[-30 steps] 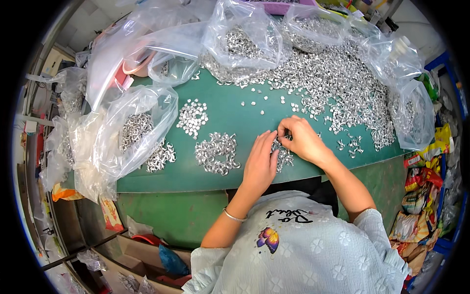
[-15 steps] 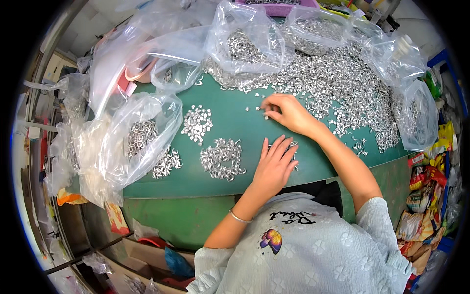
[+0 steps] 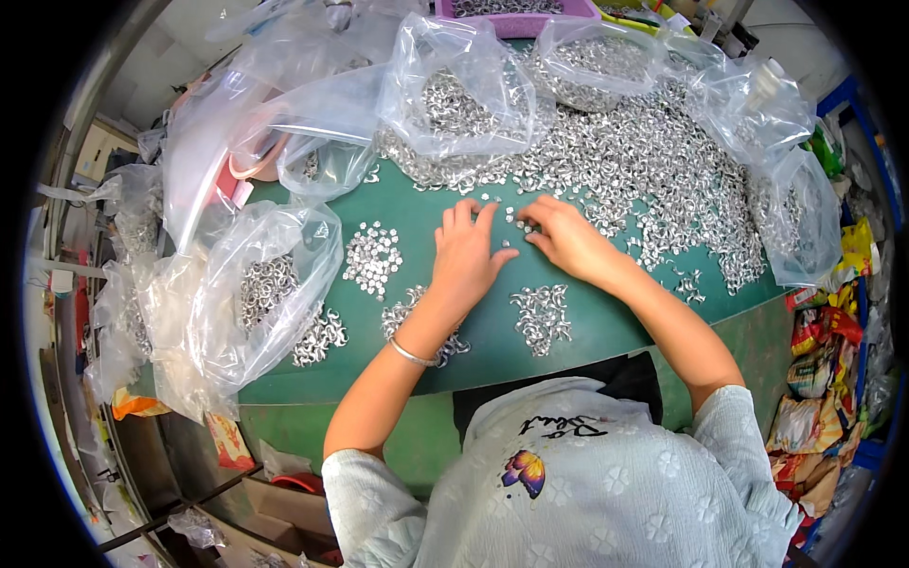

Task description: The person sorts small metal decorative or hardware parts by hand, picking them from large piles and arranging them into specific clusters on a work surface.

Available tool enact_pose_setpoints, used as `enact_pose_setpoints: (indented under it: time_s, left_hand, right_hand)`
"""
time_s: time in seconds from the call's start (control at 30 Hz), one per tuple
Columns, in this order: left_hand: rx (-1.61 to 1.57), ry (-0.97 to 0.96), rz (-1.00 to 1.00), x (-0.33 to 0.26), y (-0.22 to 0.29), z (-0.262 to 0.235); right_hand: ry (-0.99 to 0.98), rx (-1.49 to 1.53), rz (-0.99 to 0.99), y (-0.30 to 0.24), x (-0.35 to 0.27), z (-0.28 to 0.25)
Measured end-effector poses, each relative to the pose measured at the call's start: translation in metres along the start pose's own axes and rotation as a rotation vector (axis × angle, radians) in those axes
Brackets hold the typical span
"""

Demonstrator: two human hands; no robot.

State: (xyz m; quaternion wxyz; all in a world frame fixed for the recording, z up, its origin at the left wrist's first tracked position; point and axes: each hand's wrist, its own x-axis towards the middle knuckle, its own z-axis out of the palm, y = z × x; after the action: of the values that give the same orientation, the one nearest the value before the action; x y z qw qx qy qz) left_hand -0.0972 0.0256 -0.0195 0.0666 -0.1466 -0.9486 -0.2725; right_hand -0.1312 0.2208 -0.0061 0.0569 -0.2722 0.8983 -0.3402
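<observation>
My left hand (image 3: 464, 254) rests on the green table, fingers spread, thumb stretched toward a small round silver metal piece (image 3: 506, 243). It holds nothing that I can see. Facing it, my right hand (image 3: 573, 241) has curved fingers and its thumb apart from them, at a few small silver pieces (image 3: 508, 214). Below the hands lies a loose pile of curved, hook-like silver pieces (image 3: 542, 320). A second curved-piece pile (image 3: 401, 314) is partly hidden by my left wrist. Left of that hand is a cluster of small round pieces (image 3: 372, 258).
A large heap of curved metal pieces (image 3: 653, 161) spreads over the back right. Clear plastic bags of pieces stand at the left (image 3: 213, 312), back (image 3: 393, 71) and right (image 3: 805, 232). Behind is a purple basket (image 3: 516, 26). The green tabletop's near edge (image 3: 511, 379) is before me.
My left hand has moved up and left from the near pile, uncovering it, and its fingers have spread. My right hand has shifted slightly right and down. The view has shifted slightly.
</observation>
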Motion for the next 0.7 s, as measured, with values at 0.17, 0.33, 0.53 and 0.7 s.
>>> enact_pose_setpoints:
  time_s: [0.17, 0.33, 0.53, 0.7]
  left_hand:
    - [-0.052, -0.008, 0.008, 0.001, -0.023, -0.003]
    - [-0.042, 0.064, 0.177, 0.014, -0.001, 0.003]
    - [-0.25, -0.139, 0.121, 0.008, -0.027, -0.001]
    - [-0.17, -0.025, 0.212, 0.02, -0.006, 0.005]
  right_hand:
    - [0.069, -0.004, 0.128, 0.003, -0.004, -0.02]
    - [0.016, 0.046, -0.052, 0.002, 0.007, 0.016]
    - [0.011, 0.076, 0.171, 0.005, 0.009, -0.017]
    - [-0.121, 0.053, 0.061, -0.002, 0.012, 0.007]
